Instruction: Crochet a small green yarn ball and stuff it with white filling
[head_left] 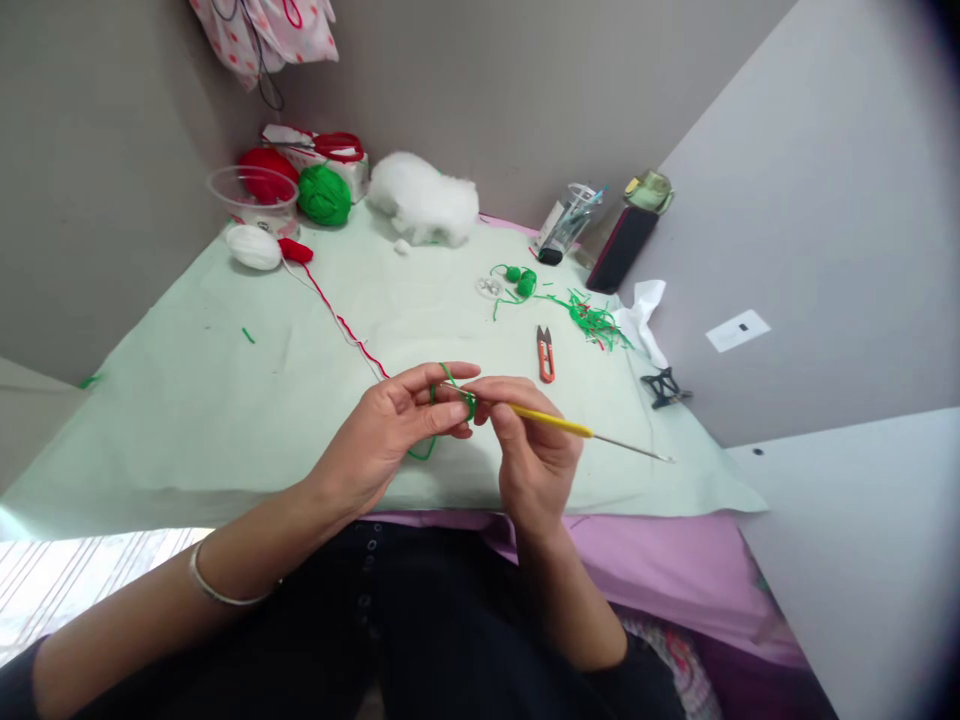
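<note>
My right hand (536,440) grips a crochet hook (551,418) by its yellow handle, with one bare metal end pointing out to the right. The hook's other end meets a small piece of green crochet (470,404), which my left hand (397,420) pinches between thumb and fingers. Green yarn (424,452) loops over the raised left index finger and hangs below that hand. Both hands are close together above the front of the table, and the fingers partly hide the stitches.
Orange thread snips (545,355) lie beyond my right hand, near green yarn scraps (592,320) and small green crocheted pieces (526,283). White stuffing (424,195), a green yarn ball (324,195) and a clear tub (255,200) stand at the back. Red yarn (337,312) trails toward my left hand.
</note>
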